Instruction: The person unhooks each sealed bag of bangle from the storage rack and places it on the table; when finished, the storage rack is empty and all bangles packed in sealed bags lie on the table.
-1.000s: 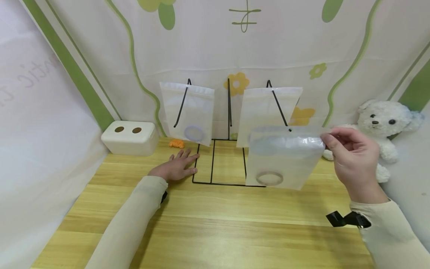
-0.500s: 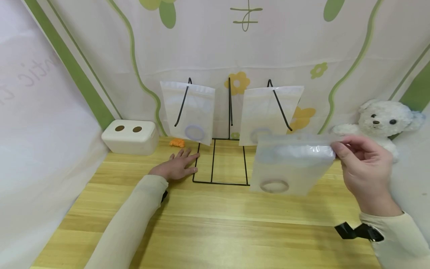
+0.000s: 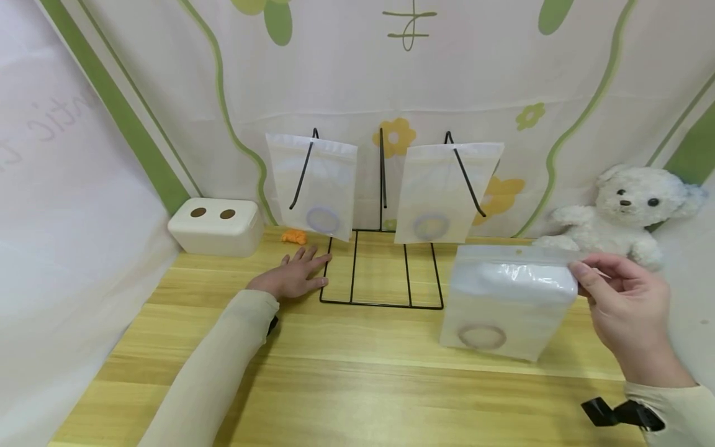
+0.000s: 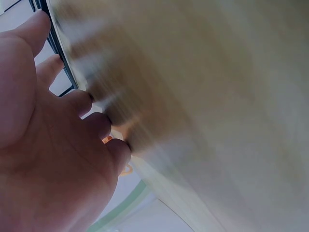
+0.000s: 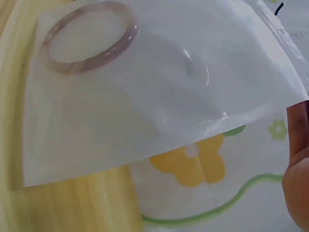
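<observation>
My right hand (image 3: pixel 631 307) pinches the upper right corner of a translucent zip-lock bag (image 3: pixel 514 304), just above the table and to the right of a black wire display rack (image 3: pixel 382 304). A brownish-pink bangle (image 5: pixel 130 33) lies inside this bag, near its bottom. Two similar bags, a left one (image 3: pixel 318 177) and a right one (image 3: pixel 432 186), hang from the rack's outer prongs, each with a pale purplish ring inside. The middle prong (image 3: pixel 383 167) carries no bag. My left hand (image 3: pixel 290 274) rests with fingers spread on the table, fingertips at the left side of the rack's base.
A white box (image 3: pixel 215 233) with two round holes stands at the back left. Beside it lies a small orange object (image 3: pixel 294 236). A white teddy bear (image 3: pixel 625 208) sits at the back right. A printed curtain (image 3: pixel 329 74) closes off the wooden table's (image 3: pixel 357 385) far side.
My right hand has drawn the bag off the tip of the right prong, then down and to the right, clear of the rack. My left hand has stayed in place.
</observation>
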A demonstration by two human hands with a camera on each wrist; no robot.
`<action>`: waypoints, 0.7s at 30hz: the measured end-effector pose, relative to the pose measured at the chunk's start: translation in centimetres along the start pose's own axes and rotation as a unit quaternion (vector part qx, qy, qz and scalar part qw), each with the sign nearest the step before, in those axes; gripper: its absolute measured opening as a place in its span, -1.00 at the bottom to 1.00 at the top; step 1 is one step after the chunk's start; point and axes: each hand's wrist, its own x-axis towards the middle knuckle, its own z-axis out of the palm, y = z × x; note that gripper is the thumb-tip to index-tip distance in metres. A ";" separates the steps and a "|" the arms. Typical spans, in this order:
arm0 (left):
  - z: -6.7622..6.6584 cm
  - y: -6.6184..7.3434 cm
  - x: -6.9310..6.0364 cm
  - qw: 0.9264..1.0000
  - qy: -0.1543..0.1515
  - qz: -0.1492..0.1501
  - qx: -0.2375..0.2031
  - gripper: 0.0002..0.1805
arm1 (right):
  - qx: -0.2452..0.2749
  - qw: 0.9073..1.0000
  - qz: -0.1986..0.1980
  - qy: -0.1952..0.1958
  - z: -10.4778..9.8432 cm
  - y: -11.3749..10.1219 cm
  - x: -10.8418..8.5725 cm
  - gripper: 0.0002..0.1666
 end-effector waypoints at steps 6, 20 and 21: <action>0.0 0.4 -0.1 1.000 0.000 -0.008 0.017 -0.22 | -0.041 0.999 0.025 0.022 -1.6 1.5 1.1 -0.89; 0.0 0.5 -0.2 1.000 0.001 -0.007 0.020 -0.23 | -0.086 0.994 0.061 -0.009 -3.7 4.1 3.7 -0.94; 0.0 0.6 -0.2 1.000 0.001 -0.008 0.023 -0.23 | -0.090 0.994 0.064 -0.015 -3.9 4.3 3.8 -0.94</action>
